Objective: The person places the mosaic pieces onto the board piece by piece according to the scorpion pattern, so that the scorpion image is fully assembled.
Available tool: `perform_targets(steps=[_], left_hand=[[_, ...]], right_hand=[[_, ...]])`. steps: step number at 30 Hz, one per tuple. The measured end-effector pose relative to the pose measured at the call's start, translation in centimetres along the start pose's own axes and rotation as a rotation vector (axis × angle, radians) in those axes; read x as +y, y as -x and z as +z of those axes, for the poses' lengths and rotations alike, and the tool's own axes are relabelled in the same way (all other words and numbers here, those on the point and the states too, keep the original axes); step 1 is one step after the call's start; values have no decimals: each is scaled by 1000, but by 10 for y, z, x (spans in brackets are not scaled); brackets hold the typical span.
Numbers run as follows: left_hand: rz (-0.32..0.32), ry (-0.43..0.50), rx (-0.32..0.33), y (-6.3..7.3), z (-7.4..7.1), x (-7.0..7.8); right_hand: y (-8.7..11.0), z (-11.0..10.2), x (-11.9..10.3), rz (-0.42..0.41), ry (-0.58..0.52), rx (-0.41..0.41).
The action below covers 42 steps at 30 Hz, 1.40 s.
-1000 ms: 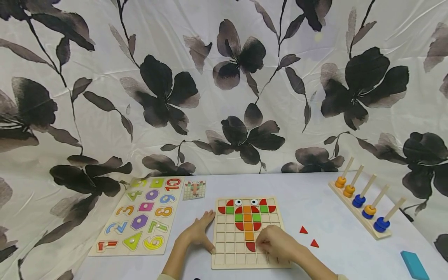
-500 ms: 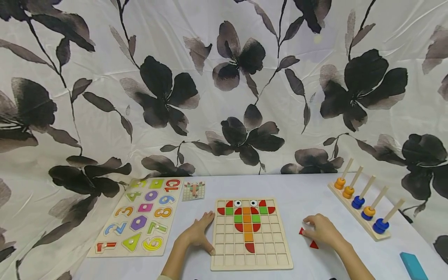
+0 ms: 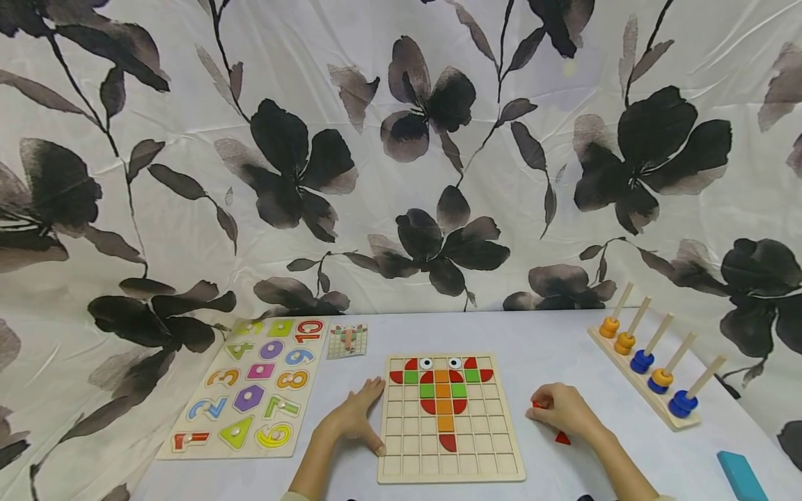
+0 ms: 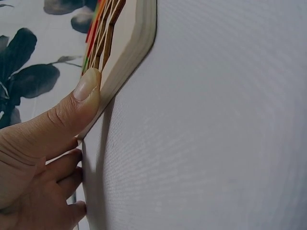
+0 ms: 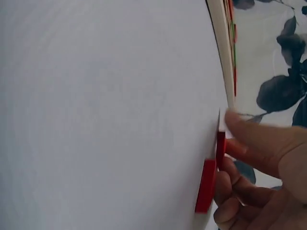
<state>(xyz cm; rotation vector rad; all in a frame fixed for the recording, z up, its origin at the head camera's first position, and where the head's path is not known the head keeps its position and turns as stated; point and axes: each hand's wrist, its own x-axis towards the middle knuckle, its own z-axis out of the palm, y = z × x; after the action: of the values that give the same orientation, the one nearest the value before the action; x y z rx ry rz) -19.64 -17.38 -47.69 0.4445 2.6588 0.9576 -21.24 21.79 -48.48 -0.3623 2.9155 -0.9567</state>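
Note:
A wooden grid board lies in the middle of the table, with red, green and orange pieces and two eye discs set in its squares. My left hand rests along the board's left side, fingers spread. Its thumb touches the board's edge in the left wrist view. To the right of the board, my right hand pinches a small red triangle between thumb and fingers, low over the table. A second red triangle lies on the table just below that hand.
A number puzzle board lies at the left, and a small pattern card sits behind the grid board. At the right stands a wooden peg stacker with orange and blue rings. Near the front right is a teal block.
My right hand has left the grid board and moved right to the red triangles, where it has taken hold of one. The left hand has stayed at the board's edge.

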Motion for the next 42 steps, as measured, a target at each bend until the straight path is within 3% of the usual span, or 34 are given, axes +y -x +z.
perform_targets(steps=[5,12,22,26,30,37,42], left_hand=[[-4,4,-4,-1,2,-2],[-11,3,-3,-1,1,-2],[-12,-4,1,-3,2,-3],[-10,-2,-5,-1,1,-2],[-12,1,-8,-1,1,-2],[-7,1,-8,-1,0,-3],[-2,-5,-10,-1,1,-3]], right_hand=[[-1,4,-5,6,-2,29],[0,-1,-12,34,-19,-4],[-3,-10,-9,42,-185,-158],[-2,-9,-14,23,-183,-198],[-6,-4,-25,-72,-196,-229],[-12,17,-58,-297,-389,-348],[-8,37,-74,-431,-350,-369]])
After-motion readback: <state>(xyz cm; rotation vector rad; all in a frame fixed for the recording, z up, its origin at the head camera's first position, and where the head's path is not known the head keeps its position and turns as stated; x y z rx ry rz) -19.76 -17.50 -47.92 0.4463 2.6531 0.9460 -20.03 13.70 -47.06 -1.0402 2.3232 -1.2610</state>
